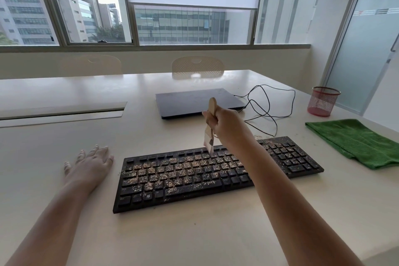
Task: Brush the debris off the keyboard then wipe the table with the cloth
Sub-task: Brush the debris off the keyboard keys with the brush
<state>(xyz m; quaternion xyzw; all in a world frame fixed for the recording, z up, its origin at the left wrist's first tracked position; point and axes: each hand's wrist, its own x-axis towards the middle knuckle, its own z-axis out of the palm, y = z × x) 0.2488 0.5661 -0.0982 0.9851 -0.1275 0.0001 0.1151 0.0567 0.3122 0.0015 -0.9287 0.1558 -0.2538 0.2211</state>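
A black keyboard (pixel 194 177) lies on the white table (pixel 194 235), its keys speckled with tan crumbs. My right hand (pixel 226 125) grips the wooden handle of a small brush (pixel 210 127). The pale bristles point down and touch the upper key rows near the keyboard's middle. My left hand (pixel 90 166) rests flat on the table just left of the keyboard, fingers spread. A folded green cloth (pixel 356 142) lies on the table to the right of the keyboard.
A closed dark laptop (pixel 194 101) sits behind the keyboard, with a black cable (pixel 269 106) looping to its right. A red mesh cup (pixel 321 101) stands at the far right edge. Two chairs (pixel 197 67) stand behind the table.
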